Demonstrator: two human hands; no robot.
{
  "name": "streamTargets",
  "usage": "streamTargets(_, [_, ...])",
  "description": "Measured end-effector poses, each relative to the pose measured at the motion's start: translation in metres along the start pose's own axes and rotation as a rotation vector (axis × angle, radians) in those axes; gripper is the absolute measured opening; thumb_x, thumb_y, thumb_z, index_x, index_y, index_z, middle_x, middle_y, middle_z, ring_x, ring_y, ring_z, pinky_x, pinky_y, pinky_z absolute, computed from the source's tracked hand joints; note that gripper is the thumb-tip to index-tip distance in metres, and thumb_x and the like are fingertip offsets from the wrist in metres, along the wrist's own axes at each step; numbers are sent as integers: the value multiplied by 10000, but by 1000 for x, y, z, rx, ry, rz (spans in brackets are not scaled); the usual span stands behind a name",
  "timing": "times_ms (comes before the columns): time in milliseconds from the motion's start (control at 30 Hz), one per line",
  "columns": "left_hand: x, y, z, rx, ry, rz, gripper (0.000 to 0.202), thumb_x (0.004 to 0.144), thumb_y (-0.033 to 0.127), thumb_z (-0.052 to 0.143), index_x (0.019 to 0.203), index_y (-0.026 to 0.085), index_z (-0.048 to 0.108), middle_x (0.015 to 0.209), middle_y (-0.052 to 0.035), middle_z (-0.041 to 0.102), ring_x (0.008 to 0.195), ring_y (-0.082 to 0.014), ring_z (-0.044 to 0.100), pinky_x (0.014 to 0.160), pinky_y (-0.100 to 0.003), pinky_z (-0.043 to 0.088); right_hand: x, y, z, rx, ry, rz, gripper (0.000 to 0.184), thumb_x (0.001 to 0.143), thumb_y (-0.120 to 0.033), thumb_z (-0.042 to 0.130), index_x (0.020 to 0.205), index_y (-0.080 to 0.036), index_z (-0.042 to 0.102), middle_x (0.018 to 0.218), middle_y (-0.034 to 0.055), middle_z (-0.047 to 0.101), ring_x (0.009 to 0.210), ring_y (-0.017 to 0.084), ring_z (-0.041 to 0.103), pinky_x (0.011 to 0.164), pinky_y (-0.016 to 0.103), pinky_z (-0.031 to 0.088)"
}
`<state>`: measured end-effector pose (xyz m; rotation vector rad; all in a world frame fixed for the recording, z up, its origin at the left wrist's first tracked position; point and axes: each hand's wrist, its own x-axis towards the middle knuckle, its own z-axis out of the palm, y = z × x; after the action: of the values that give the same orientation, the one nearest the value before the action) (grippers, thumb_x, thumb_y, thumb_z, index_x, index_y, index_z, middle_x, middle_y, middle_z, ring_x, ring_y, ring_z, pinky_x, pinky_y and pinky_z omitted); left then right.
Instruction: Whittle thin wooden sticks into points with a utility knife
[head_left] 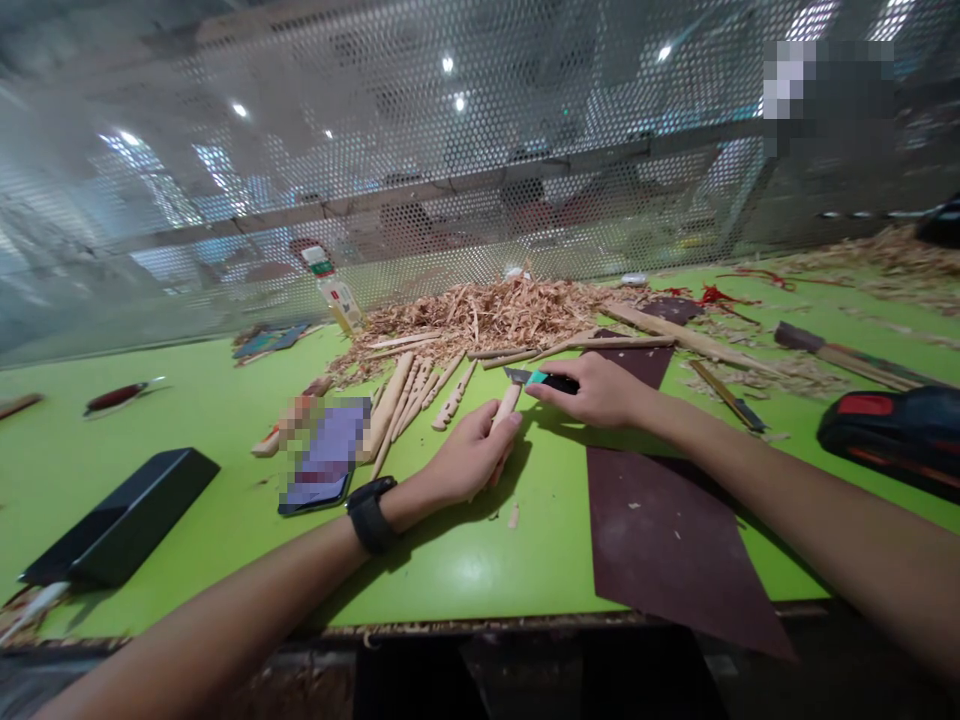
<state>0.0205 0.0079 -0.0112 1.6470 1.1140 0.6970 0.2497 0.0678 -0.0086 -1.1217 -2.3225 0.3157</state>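
My left hand (469, 458) is closed around a short wooden stick (507, 405), whose tip pokes out above the thumb. My right hand (600, 390) grips a small carving knife (541, 379) with a teal and black handle; its blade points left, just above the stick's tip. Both hands rest on the green table (187, 420). A black watch (371, 515) is on my left wrist. Several carved wooden sticks (409, 395) lie just beyond my left hand.
A heap of wood shavings (495, 310) lies behind the hands. Dark sandpaper sheets (667, 540) sit under my right forearm. A phone (326, 455), a black box (124, 515), a red-handled tool (116, 397), a black and red power tool (892, 435) and a perforated metal screen (450, 180) surround them.
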Motion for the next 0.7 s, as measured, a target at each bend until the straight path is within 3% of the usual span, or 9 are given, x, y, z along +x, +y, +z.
streamTargets(167, [0, -1, 0, 4, 12, 4, 379, 1017, 536, 500, 808, 230, 421, 543, 88, 478, 360, -61, 416, 365, -183, 320, 0, 1, 1, 15, -10, -1, 490, 996, -596, 523, 1171, -222, 787, 1073, 88, 807, 862, 252, 719, 729, 333, 475])
streamTargets(700, [-1, 2, 2, 16, 22, 4, 323, 1007, 474, 524, 818, 229, 435, 528, 82, 485, 375, -70, 420, 385, -192, 313, 0, 3, 4, 39, -21, -35, 488, 1007, -605, 514, 1180, -238, 785, 1051, 82, 808, 823, 241, 712, 721, 334, 476])
